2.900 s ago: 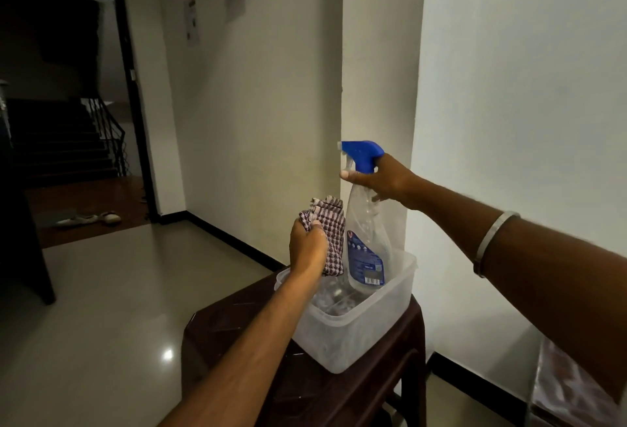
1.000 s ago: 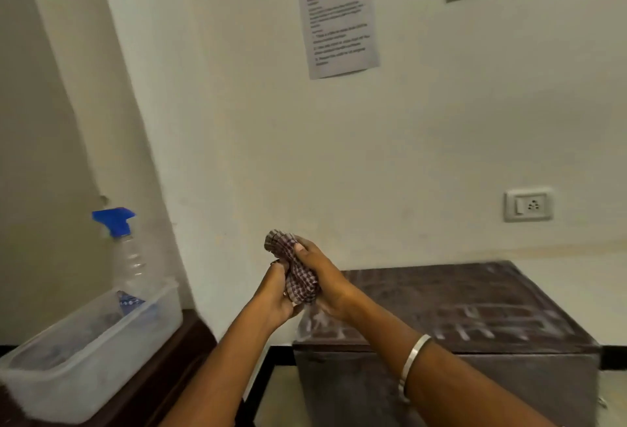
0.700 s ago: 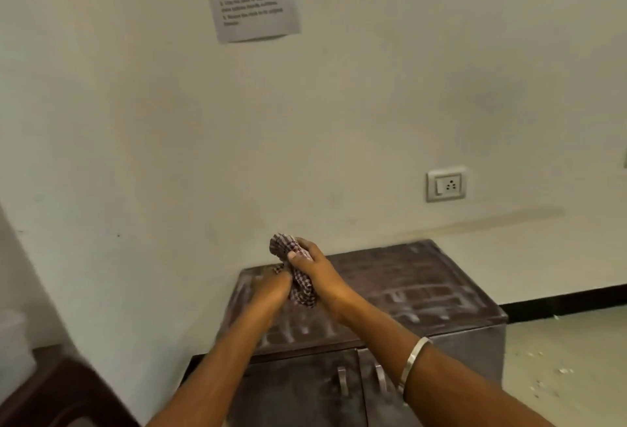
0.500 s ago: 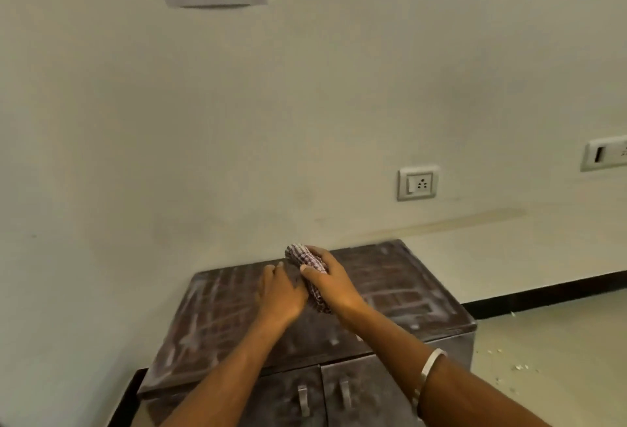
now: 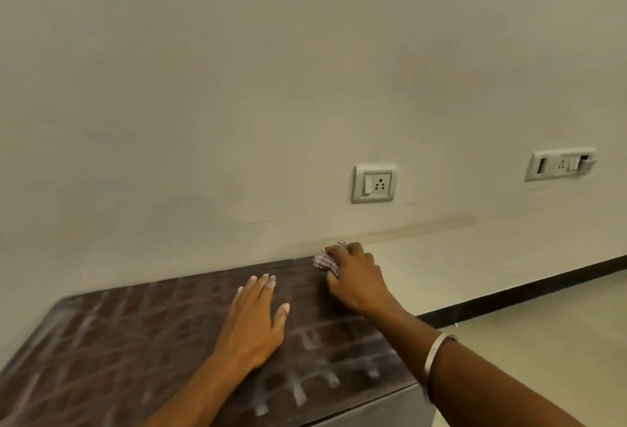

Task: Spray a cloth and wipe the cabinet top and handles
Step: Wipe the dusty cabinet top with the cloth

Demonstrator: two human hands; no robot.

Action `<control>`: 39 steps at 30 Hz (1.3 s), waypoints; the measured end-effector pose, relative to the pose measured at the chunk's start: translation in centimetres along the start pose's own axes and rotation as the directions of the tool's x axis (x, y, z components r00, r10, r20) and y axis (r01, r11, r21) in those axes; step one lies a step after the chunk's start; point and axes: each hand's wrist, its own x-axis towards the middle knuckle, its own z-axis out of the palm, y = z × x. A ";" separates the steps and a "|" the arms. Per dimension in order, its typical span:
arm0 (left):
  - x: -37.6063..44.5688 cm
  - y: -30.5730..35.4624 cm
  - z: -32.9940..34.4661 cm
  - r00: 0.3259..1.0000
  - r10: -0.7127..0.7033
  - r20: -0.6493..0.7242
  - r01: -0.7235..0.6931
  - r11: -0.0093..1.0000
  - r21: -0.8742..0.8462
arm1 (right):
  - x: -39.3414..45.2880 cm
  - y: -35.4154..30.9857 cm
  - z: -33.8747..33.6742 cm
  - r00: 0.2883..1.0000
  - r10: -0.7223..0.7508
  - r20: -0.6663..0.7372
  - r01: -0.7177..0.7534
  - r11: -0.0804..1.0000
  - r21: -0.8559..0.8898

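A dark brown cabinet top point(image 5: 118, 342) with pale dusty streaks fills the lower half of the head view. My right hand point(image 5: 356, 280) grips a bunched checked cloth point(image 5: 324, 260) and holds it down at the top's far right corner, close to the wall. My left hand point(image 5: 254, 321) lies flat on the middle of the top with fingers straight. The cabinet's handles and the spray bottle are out of view.
A cream wall point(image 5: 237, 104) runs right behind the cabinet. On it sit a socket point(image 5: 374, 184) and a switch plate point(image 5: 559, 164) further right. Pale floor point(image 5: 543, 342) with a black skirting lies to the right of the cabinet.
My view swung from the tub with the spray bottle to the cabinet. My hands came apart: the right carried the cloth to the far right corner, the left settled flat on the top.
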 end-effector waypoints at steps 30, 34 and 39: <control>6.3 0.0 3.1 0.984 0.054 0.168 -0.053 0.999 -0.012 | 10.0 7.3 4.4 0.981 -0.123 0.148 0.143 0.980 -0.137; 6.2 -0.1 2.9 0.979 0.063 0.192 -0.060 0.998 -0.020 | 11.2 6.8 5.0 0.991 -0.053 0.125 0.068 0.990 -0.121; 6.5 -0.1 2.6 0.977 0.041 0.207 -0.039 0.999 -0.014 | 9.7 6.6 4.6 0.981 -0.111 0.160 0.137 0.977 -0.166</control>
